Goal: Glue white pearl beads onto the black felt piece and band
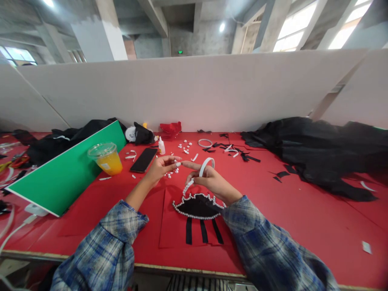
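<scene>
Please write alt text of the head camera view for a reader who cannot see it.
Two hands in plaid sleeves work over a red table: the right hand holds a white strip above a black, bead-edged fabric piece, and the left hand pinches a small white bead. An orange drink cup and phone lie left.

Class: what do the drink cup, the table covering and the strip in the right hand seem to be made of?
Cup: clear glossy plastic, orange drink showing through. Table covering: matte red, likely felt or paper. Strip in the right hand: white, curling, probably beaded trim tape.
</scene>
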{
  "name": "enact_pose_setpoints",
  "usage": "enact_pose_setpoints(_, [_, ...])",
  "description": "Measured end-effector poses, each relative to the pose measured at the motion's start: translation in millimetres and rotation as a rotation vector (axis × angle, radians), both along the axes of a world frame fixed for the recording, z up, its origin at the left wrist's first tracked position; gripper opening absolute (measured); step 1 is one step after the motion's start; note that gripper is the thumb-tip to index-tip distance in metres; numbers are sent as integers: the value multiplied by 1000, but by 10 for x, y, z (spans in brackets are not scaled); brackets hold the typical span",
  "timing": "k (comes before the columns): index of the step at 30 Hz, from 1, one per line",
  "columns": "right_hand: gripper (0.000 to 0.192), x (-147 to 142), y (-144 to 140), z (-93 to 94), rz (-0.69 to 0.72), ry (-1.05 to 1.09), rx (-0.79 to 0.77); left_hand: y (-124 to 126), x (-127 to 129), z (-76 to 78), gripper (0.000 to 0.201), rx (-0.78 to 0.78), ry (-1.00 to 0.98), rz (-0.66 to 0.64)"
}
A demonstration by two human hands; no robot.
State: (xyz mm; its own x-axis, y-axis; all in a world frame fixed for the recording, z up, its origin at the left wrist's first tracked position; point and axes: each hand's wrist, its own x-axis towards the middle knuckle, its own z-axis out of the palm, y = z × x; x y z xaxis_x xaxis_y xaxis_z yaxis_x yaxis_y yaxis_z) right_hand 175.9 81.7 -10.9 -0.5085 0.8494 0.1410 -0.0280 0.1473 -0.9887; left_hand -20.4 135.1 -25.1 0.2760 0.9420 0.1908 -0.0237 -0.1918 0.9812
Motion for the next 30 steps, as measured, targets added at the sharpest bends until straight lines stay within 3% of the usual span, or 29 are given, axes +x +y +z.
enact_pose_setpoints(13, [61, 13, -2, 4, -69, 77, -55, 31, -11, -36, 36, -2, 2, -19])
enact_pose_setpoints(22, [61, 34, 3, 7, -106, 118, -117, 27, -5, -24, 38, -47, -38, 37])
enact_pose_setpoints(30, [57, 33, 36, -29, -117, 113, -106, 31, -2, -30, 33, 3, 7, 81])
